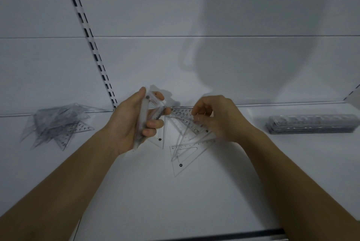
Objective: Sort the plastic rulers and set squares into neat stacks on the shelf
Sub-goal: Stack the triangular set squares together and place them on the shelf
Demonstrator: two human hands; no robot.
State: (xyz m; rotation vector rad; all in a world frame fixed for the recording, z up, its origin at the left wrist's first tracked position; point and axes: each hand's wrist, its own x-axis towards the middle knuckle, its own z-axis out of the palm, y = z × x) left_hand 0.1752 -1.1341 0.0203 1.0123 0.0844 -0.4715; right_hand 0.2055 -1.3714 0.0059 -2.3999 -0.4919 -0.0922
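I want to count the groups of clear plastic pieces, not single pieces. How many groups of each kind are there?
Loose heaps of clear plastic set squares on the white shelf: 2, the left heap and the middle heap.
Neat stack of clear plastic rulers: 1.
Bundle of clear plastic pieces gripped by the left hand: 1.
Total: 4.
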